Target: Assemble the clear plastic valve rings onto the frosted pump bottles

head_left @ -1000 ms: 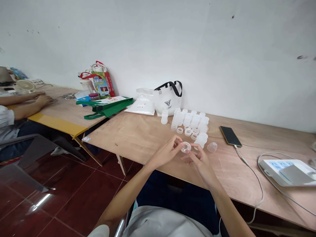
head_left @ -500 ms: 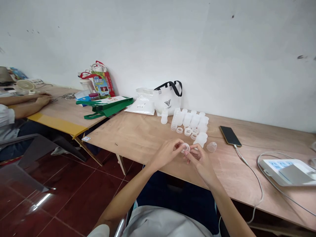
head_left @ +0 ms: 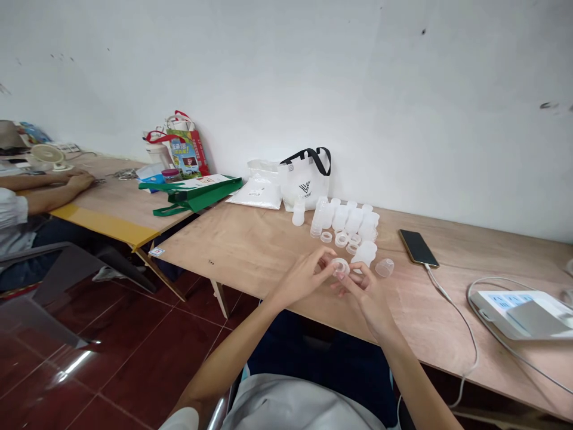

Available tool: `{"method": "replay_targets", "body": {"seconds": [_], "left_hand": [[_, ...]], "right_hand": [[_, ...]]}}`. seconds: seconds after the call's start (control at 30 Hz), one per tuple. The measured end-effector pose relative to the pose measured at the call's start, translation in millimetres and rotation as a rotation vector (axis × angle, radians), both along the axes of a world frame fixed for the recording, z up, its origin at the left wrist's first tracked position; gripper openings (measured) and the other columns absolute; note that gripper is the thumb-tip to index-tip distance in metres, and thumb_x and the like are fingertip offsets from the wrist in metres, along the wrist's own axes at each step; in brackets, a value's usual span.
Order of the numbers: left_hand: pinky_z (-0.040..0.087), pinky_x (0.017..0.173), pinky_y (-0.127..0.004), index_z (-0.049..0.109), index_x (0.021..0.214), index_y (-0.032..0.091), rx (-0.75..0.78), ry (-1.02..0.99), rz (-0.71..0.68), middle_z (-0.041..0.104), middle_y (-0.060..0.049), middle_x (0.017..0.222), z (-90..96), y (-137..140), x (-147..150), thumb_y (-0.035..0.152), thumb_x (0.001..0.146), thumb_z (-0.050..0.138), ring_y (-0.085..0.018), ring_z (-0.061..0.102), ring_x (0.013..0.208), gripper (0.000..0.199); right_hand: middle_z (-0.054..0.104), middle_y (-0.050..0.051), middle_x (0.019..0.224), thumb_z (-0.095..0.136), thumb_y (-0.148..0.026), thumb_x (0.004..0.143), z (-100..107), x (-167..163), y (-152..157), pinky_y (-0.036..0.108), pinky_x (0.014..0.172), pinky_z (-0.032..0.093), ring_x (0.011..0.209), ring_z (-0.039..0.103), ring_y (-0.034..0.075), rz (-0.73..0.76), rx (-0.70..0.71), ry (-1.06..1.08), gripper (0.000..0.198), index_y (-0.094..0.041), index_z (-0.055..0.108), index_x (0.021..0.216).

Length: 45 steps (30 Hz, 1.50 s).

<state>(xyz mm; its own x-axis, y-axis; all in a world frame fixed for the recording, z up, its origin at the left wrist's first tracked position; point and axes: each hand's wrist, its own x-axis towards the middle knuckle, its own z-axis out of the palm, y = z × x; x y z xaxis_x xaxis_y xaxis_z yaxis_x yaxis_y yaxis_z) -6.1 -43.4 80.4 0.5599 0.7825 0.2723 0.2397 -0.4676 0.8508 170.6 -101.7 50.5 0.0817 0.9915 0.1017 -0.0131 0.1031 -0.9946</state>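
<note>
A translucent plastic ring cap (head_left: 341,266) is held between my two hands above the front part of the table. My left hand (head_left: 312,270) pinches its left side with thumb and forefinger. The fingers of my right hand (head_left: 360,288) close on its right and lower side. Just behind my right hand lies a white plastic bottle (head_left: 364,253), and right of that a clear cup (head_left: 384,267) rests on its side. Several more ring caps (head_left: 341,239) lie flat beyond my hands, in front of a cluster of translucent bottles (head_left: 353,221).
A white bag with black handles (head_left: 305,185) and a filled plastic packet (head_left: 259,191) stand against the wall. To the right are a phone (head_left: 418,248) on a cable and a white power strip (head_left: 523,312). A co-worker's hands (head_left: 79,180) rest at the left table.
The ring cap has shifted slightly to the right and turned a little between my fingers. Both hands keep hold of it; the things on the table are unmoved.
</note>
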Motion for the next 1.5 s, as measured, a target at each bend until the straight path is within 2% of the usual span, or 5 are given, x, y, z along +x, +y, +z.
{"method": "replay_targets", "body": {"seconds": [0.37,0.7,0.97,1.17,1.5], "left_hand": [[0.055,0.081,-0.027,0.07,0.118,0.023,-0.001,0.005,0.0,0.077,-0.003,0.112,-0.7,-1,4,0.038,0.099,0.058,-0.016,0.071,0.091,0.026],[0.051,0.076,-0.025,0.076,0.106,0.02,0.132,0.081,-0.017,0.075,-0.003,0.097,-2.5,0,4,0.031,0.1,0.057,-0.014,0.067,0.081,0.023],[0.051,0.092,-0.031,0.073,0.108,0.019,0.334,0.062,-0.012,0.073,-0.007,0.104,-12.8,-1,15,0.031,0.102,0.052,-0.019,0.065,0.097,0.025],[0.052,0.077,-0.026,0.071,0.11,0.021,0.124,0.098,-0.031,0.074,-0.002,0.098,0.0,-8,13,0.036,0.102,0.053,-0.015,0.065,0.082,0.025],[0.046,0.072,-0.023,0.068,0.105,0.02,0.164,0.147,-0.04,0.074,-0.001,0.095,-5.1,-7,11,0.033,0.102,0.051,-0.013,0.063,0.079,0.021]], "right_hand": [[0.06,0.0,0.068,0.063,-0.064,0.093,4,9,-3,0.031,0.062,0.044,0.064,0.057,0.018,0.002,0.028,-0.299,0.043,-0.024,0.063,0.078],[0.053,-0.002,0.065,0.054,-0.067,0.096,-5,4,-3,0.03,0.06,0.036,0.059,0.048,0.016,-0.08,0.086,-0.492,0.048,-0.023,0.06,0.075],[0.06,0.0,0.067,0.054,-0.071,0.093,-5,6,-3,0.03,0.059,0.04,0.061,0.053,0.018,-0.123,0.088,-0.455,0.05,-0.025,0.059,0.074],[0.055,-0.001,0.062,0.057,-0.071,0.091,2,8,-7,0.03,0.056,0.038,0.058,0.048,0.018,-0.143,0.089,-0.462,0.05,-0.025,0.056,0.07],[0.053,-0.002,0.062,0.058,-0.06,0.095,0,9,-8,0.029,0.058,0.038,0.059,0.048,0.016,-0.12,0.109,-0.502,0.045,-0.024,0.053,0.068]]}}
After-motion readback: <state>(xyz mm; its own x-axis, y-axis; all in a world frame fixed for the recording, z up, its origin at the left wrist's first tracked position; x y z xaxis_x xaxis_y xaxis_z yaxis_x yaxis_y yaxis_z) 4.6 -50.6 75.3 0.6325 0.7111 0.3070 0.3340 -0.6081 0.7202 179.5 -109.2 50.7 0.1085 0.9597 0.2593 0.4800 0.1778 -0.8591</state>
